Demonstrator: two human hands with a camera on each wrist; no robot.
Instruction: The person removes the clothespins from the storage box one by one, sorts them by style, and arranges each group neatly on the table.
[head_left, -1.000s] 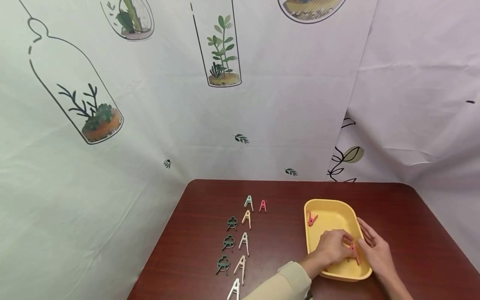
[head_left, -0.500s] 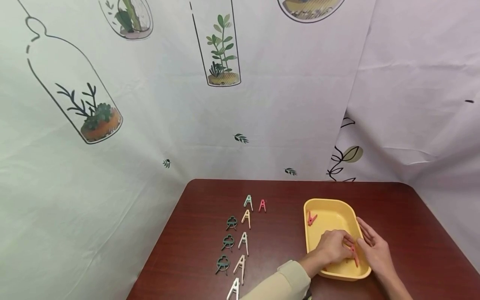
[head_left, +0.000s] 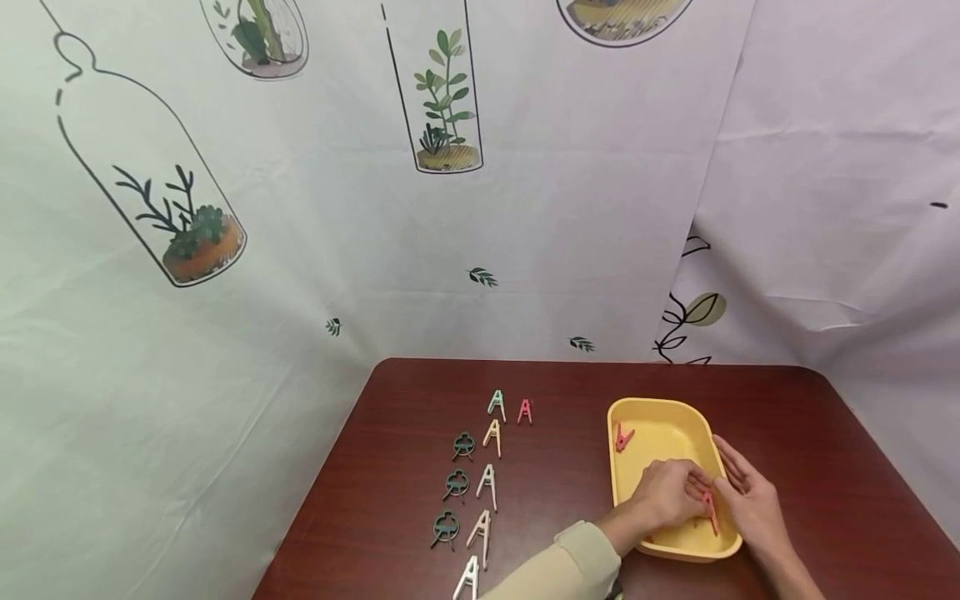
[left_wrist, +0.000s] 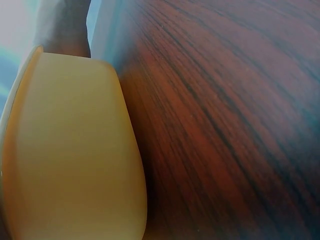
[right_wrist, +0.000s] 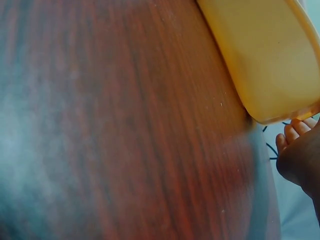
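Note:
In the head view my left hand reaches into a yellow tray, its fingertips pinching a small red clothespin near the right wall. My right hand holds the tray's right side, with the fingers along the outside and the thumb over the rim, close to the left fingertips. Another red clothespin lies at the tray's far left corner. The left wrist view shows the tray's outer wall and no hand at work. From the right wrist, the tray stands on the tabletop, with fingers at its lower corner.
Left of the tray, a column of pale clothespins runs down the dark red wooden table. Beside it lie dark green round clips. A red clothespin sits near the far end. A printed cloth hangs behind the table.
The red clothespin at my left fingertips has shifted and turned slightly. Both hands and the tray stay nearly in place.

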